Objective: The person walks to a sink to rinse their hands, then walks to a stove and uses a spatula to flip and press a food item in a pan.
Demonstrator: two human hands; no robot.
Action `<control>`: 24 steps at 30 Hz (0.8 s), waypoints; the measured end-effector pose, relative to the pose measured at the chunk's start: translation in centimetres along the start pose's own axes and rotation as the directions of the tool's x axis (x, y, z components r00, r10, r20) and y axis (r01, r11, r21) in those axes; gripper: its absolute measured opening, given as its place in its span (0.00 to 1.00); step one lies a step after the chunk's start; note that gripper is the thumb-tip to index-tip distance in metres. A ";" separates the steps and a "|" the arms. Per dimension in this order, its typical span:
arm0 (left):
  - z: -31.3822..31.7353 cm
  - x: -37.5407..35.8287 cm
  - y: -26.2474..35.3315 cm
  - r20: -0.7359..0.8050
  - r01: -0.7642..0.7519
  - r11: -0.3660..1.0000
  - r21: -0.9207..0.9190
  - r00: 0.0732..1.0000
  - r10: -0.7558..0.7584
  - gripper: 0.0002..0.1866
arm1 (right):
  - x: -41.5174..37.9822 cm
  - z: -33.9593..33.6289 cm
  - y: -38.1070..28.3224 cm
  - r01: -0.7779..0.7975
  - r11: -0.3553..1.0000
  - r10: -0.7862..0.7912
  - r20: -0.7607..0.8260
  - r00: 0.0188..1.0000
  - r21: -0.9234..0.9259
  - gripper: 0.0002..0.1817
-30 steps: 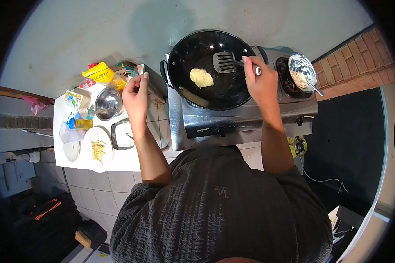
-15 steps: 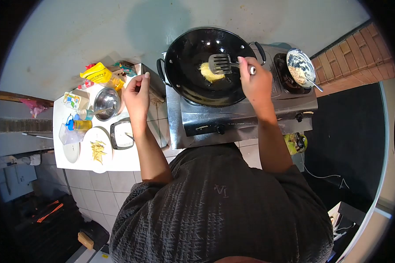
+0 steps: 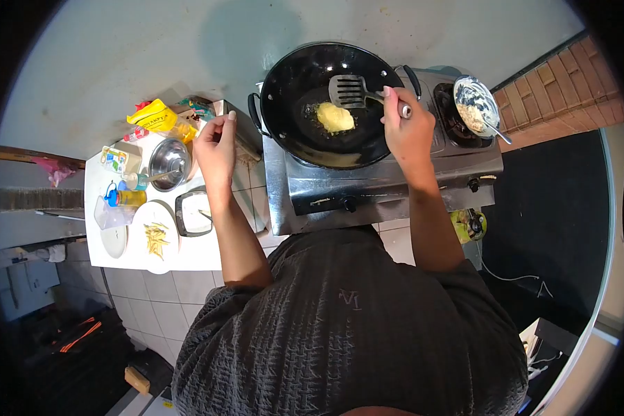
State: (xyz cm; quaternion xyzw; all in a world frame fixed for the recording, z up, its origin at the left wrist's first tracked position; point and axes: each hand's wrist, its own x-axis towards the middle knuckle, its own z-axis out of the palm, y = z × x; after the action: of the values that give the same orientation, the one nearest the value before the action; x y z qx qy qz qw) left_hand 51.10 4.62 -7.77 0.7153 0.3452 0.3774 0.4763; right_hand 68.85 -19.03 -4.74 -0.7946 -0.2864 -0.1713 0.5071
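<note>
My right hand (image 3: 408,128) grips the handle of a slotted metal spatula (image 3: 349,90), whose blade hovers just above and behind a yellow fritter (image 3: 335,117) lying in the black wok (image 3: 295,83). The wok sits on the left burner of a steel gas stove (image 3: 367,186). My left hand (image 3: 216,149) is raised beside the stove's left edge with fingers curled together; I see nothing in it.
A bowl of batter with a spoon (image 3: 475,105) sits on the right burner. The white counter (image 3: 187,255) at left holds a steel bowl (image 3: 168,163), a plate with yellow strips (image 3: 154,238), a black tray (image 3: 193,213), bottles and a yellow packet (image 3: 153,116).
The spatula pressed down on the fritter half a second ago and has now lifted off it toward the wok's far side. The fritter sits slightly further right. My left hand stayed put.
</note>
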 end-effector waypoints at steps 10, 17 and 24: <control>0.1 0.5 -0.7 -0.008 0.005 0.999 -0.038 1.000 -0.005 0.14 | -1.3 0.0 -0.8 0.051 0.999 -0.050 0.068 0.996 -0.011 0.08; 0.5 0.7 -0.9 0.014 0.035 0.997 -0.073 0.999 -0.034 0.13 | 0.0 0.2 0.8 0.108 0.988 -0.111 -0.024 0.993 -0.112 0.09; 1.6 0.8 -1.9 0.053 0.051 0.995 -0.087 0.998 -0.046 0.12 | 0.3 -0.1 0.9 0.085 0.988 -0.092 -0.052 0.994 -0.126 0.10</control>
State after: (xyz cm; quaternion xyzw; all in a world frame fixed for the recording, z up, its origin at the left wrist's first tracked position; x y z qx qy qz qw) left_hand 52.59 5.23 -9.79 0.6942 0.3332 0.3622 0.5253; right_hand 69.68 -19.32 -5.21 -0.8057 -0.2955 -0.2339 0.4570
